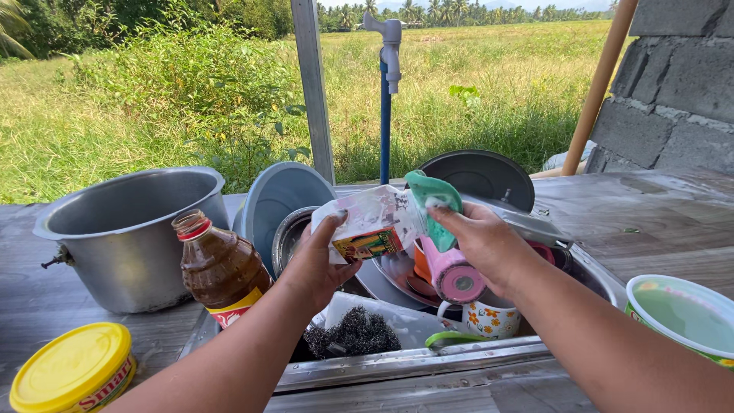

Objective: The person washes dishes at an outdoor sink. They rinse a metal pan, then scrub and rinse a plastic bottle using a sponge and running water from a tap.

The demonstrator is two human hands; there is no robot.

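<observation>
My left hand [317, 264] holds a small white plastic sachet [371, 222] with a colourful printed corner, tilted over the sink. My right hand [482, 241] pinches a green sponge [436, 203] against the sachet's right end. Both hands hover above a metal sink [428, 365] full of dishes: a pink cup [453, 273], a flowered mug [489, 317], metal bowls and a dark steel scrubber [353, 333] lying on a white tray.
A large aluminium pot [126, 237] and a brown sauce bottle [218, 268] stand left of the sink. A yellow-lidded tub [73, 367] sits at the front left, a green-rimmed bowl of liquid [680, 313] at the right. A blue tap pipe [385, 99] rises behind.
</observation>
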